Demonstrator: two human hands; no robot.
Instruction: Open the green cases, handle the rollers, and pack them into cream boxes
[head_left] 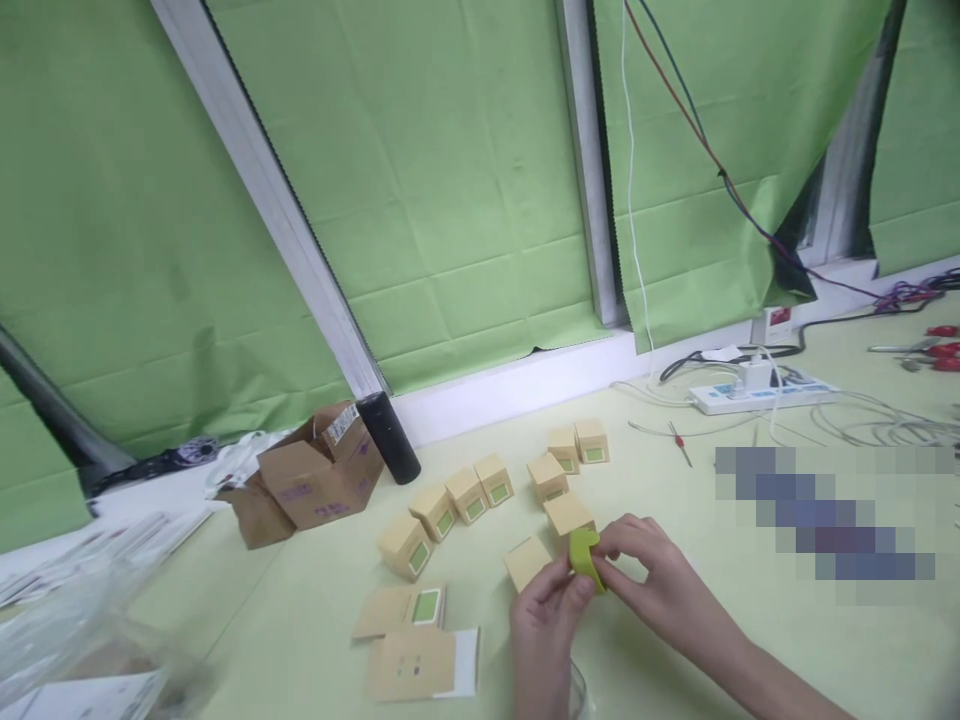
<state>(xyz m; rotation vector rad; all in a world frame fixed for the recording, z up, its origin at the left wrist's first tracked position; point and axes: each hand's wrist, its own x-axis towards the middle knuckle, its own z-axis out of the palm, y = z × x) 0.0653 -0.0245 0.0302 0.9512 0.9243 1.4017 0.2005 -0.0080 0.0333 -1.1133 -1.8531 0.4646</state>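
Both my hands meet low in the middle of the pale green table (pixel 735 620). Between them is a small bright green curved piece (pixel 584 556); my left hand (pixel 546 615) pinches it from below and my right hand (pixel 651 565) from the right, fingers closed on it. Just behind the hands stand small tan boxes with green labels (pixel 570 512), and one tan box (pixel 527 562) lies right by my left thumb. A row of the same boxes (pixel 448 505) runs to the left. Two flattened tan cartons (pixel 411 640) lie near the front.
An open brown cardboard box (pixel 315 480) and a black cylinder (pixel 388 437) stand at the back left. A white power strip (pixel 757 392) with cables, a red-handled tool (pixel 681 442) and red tools (pixel 937 352) lie at the right. Clear plastic (pixel 67 620) fills the lower left.
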